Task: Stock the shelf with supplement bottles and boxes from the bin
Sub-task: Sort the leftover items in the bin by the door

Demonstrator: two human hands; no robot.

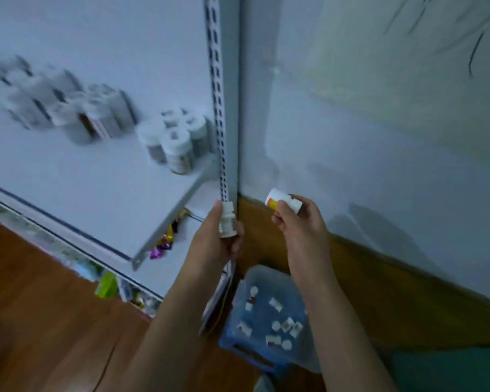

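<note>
With the left hand (pixel 218 239) gripping a small white plastic bottle (pixel 227 220) and the right hand (pixel 297 219) pinching an orange-labelled white bottle (pixel 282 202), both right of the white metal shelf (pixel 68 176), each should be stood upright beside the bottle cluster (pixel 176 140).

A white metal shelf (pixel 77 176) carries a tight cluster of white-capped bottles (pixel 176 140) at its right end, just beside the slotted upright (pixel 219 108). Further left stand blurred bottles and boxes (pixel 68 108). On the wooden floor (pixel 40 321) sits a blue bin (pixel 239 332) holding loose small bottles (pixel 275 321).
</note>
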